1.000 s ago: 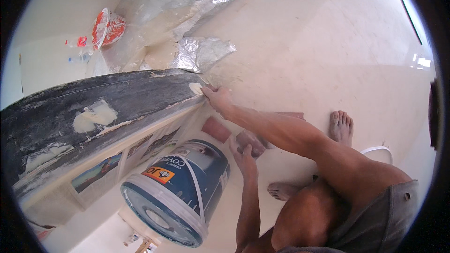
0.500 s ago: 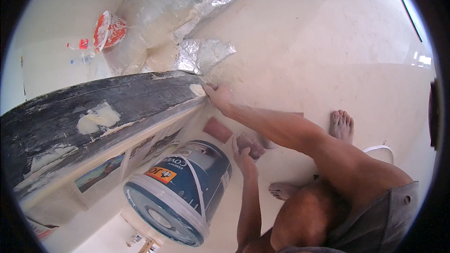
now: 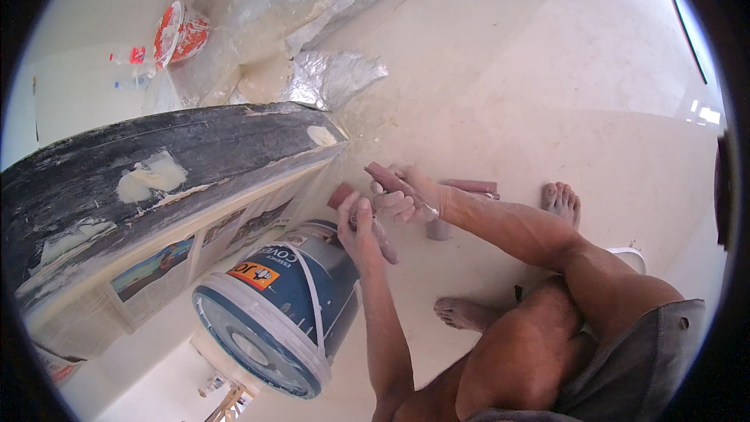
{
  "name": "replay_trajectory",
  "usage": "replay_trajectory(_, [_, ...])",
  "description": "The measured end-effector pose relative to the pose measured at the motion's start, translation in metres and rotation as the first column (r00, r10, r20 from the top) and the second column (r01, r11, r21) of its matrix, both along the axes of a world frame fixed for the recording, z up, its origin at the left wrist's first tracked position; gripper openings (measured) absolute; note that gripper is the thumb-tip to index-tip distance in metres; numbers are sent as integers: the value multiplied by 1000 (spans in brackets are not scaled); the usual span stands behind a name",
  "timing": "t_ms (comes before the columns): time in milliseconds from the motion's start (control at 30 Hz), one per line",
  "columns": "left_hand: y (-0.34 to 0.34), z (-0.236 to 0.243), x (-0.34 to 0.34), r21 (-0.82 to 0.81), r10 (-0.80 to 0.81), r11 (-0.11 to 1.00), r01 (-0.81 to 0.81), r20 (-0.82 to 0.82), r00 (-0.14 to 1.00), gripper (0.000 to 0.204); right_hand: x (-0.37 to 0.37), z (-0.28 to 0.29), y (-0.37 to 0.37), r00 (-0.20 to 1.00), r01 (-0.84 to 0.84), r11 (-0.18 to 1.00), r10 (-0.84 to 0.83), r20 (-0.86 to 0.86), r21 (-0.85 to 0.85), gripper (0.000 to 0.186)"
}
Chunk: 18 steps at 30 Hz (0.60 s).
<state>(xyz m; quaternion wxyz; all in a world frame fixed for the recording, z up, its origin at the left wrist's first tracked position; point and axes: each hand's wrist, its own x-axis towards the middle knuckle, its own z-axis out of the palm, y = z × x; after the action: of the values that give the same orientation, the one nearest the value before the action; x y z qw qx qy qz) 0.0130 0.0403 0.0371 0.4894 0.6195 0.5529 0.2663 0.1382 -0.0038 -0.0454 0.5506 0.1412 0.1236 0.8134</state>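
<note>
In my right hand point(image 3: 414, 191) is a curled, reddish-brown piece of sandpaper point(image 3: 388, 180), gripped between thumb and fingers. Just to its left, my left hand point(image 3: 359, 234) is closed on a second dusty piece of sandpaper point(image 3: 386, 244). Both hands are close together above the floor, between the paint bucket and my feet. A flat red-brown piece of sandpaper point(image 3: 339, 194) lies behind my left hand, partly covered by it. The long dark board point(image 3: 234, 137), with cream filler patches point(image 3: 153, 177) on its face, ends just beyond my hands, touched by neither.
A blue paint bucket point(image 3: 289, 281) with a white rim stands left of my left forearm. More sandpaper point(image 3: 473, 187) lies by my right forearm. Silver foil sheeting point(image 3: 332, 78) and a red, white-smeared bucket point(image 3: 183, 31) are beyond the board. Newspaper point(image 3: 156, 266) covers the surface beneath it.
My right hand has left the board's end and come back toward me, now holding curled sandpaper. The left hand has risen beside it with its own piece. The view has shifted slightly.
</note>
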Motion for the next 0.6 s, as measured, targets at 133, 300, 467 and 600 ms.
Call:
replay_trajectory(133, [9, 16, 13, -12, -214, 977, 214, -68, 974, 35, 9, 15, -7, 991, -110, 993, 106, 86, 51, 37])
replay_trajectory(300, [10, 20, 1, -220, -210, 961, 170, -173, 962, 25, 5, -3, -12, 587, -119, 993, 87, 805, -20, 47])
replay_trajectory(467, [8, 8, -14, -44, -68, 997, 58, -254, 965, 24, 14, 21, -10, 152, 226, 964, 110, 982, -143, 41])
replay_trajectory(600, [3, 2, -10, -2, -40, 999, 41, -177, 983, 25, 14, 18, -13, -33, 171, 985, -20, 999, 25, 36])
